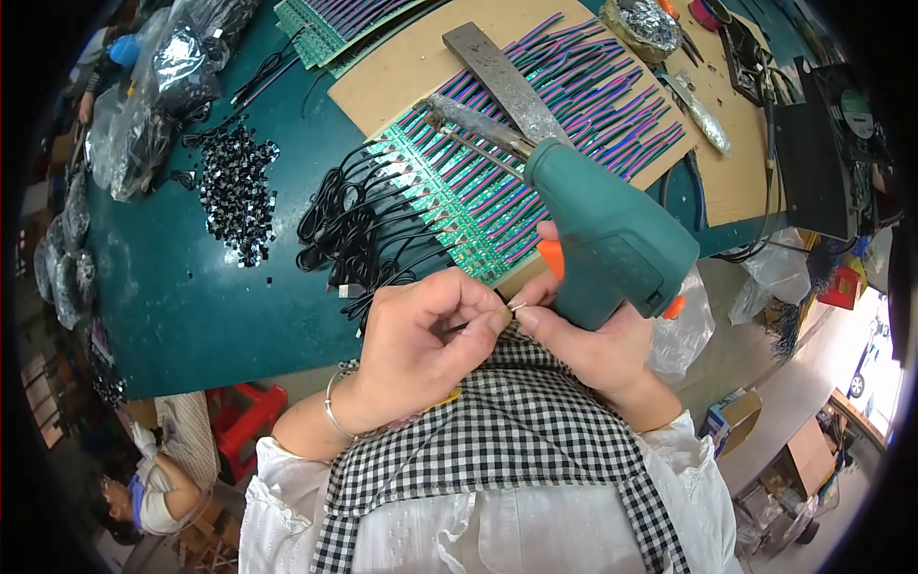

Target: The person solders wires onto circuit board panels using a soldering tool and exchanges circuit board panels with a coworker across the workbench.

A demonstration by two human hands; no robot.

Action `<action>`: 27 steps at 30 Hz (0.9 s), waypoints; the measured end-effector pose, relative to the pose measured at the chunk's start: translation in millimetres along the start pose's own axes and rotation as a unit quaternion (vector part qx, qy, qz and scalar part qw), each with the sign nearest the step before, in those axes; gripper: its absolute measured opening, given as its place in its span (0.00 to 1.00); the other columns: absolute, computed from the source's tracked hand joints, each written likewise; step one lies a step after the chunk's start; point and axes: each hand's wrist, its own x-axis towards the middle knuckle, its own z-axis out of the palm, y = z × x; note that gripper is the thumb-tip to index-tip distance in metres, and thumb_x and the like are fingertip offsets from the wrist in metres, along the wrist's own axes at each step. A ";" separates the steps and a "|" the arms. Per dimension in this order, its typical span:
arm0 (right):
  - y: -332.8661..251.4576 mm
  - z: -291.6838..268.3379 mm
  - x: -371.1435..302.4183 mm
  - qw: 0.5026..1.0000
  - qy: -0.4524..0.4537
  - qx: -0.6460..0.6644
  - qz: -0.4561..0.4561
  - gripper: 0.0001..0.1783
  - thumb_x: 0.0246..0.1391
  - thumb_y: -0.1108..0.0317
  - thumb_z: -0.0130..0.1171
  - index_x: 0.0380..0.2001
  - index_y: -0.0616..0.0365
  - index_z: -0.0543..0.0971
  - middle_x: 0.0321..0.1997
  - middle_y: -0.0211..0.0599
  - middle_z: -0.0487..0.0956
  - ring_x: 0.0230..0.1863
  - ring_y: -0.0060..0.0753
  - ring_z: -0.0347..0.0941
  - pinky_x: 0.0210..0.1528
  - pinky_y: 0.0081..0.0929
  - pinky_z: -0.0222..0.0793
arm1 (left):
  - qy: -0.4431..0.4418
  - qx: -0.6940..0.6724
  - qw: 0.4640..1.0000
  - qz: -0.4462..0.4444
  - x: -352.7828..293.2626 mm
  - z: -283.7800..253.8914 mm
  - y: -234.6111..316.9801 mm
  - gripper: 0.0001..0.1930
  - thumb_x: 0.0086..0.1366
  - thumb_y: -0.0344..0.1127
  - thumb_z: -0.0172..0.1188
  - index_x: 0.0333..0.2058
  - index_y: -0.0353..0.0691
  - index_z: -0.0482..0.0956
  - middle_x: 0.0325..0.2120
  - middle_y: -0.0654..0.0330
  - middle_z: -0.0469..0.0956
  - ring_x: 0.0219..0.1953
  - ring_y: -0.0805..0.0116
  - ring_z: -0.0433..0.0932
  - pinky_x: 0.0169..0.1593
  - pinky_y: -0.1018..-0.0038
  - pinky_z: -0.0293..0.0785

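Note:
A green soldering gun with an orange trigger is in my right hand, its dark tip pointing up and left over the circuit boards. My right thumb and index finger also pinch at a fine pale wire end. Facing them, my left hand is closed in a pinch on a thin black cable, most of it hidden by the fingers. The fingertips of both hands nearly meet at the table's front edge. Beyond them lies a panel of green circuit boards with multicoloured wires, and a bundle of black cables hangs off its left side.
A grey metal bar lies across the wires. Small black pieces are heaped on the green table at left, beside plastic bags. Another panel is at the back. A person is at lower left, near a red stool.

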 end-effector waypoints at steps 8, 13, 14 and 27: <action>3.0 1.2 -2.0 0.999 0.015 0.029 -0.013 0.34 0.39 0.88 0.59 0.52 0.68 0.62 0.57 0.48 0.64 0.34 0.31 0.75 0.31 0.24 0.75 | 0.001 -0.031 0.999 -0.020 -0.9 2.5 -1.1 0.01 0.58 0.23 0.57 0.28 0.32 0.74 0.19 0.68 0.75 0.22 0.86 0.71 0.25 0.87 0.68; 8.2 1.6 -7.0 1.000 0.022 0.015 -0.002 0.34 0.39 0.87 0.60 0.53 0.68 0.62 0.57 0.48 0.63 0.33 0.30 0.74 0.29 0.23 0.73 | 0.039 -0.043 0.998 0.007 -2.8 8.8 -5.5 0.01 0.57 0.22 0.57 0.28 0.32 0.73 0.19 0.67 0.75 0.22 0.87 0.71 0.26 0.87 0.68; 8.6 1.6 -7.6 1.000 0.016 0.002 -0.003 0.33 0.39 0.86 0.60 0.53 0.68 0.62 0.57 0.48 0.63 0.32 0.29 0.74 0.29 0.22 0.72 | 0.053 -0.029 0.998 0.005 -3.4 8.3 -5.7 0.02 0.57 0.22 0.57 0.27 0.32 0.73 0.19 0.67 0.75 0.22 0.87 0.71 0.25 0.87 0.68; -4.9 -36.8 -51.6 0.980 0.090 0.123 0.125 0.37 0.35 0.78 0.66 0.52 0.74 0.63 0.47 0.53 0.73 0.21 0.31 0.73 0.19 0.20 0.70 | 0.158 0.282 0.943 0.080 20.1 -7.7 -24.1 0.07 0.48 0.23 0.61 0.19 0.36 0.70 0.12 0.60 0.72 0.11 0.74 0.69 0.16 0.79 0.63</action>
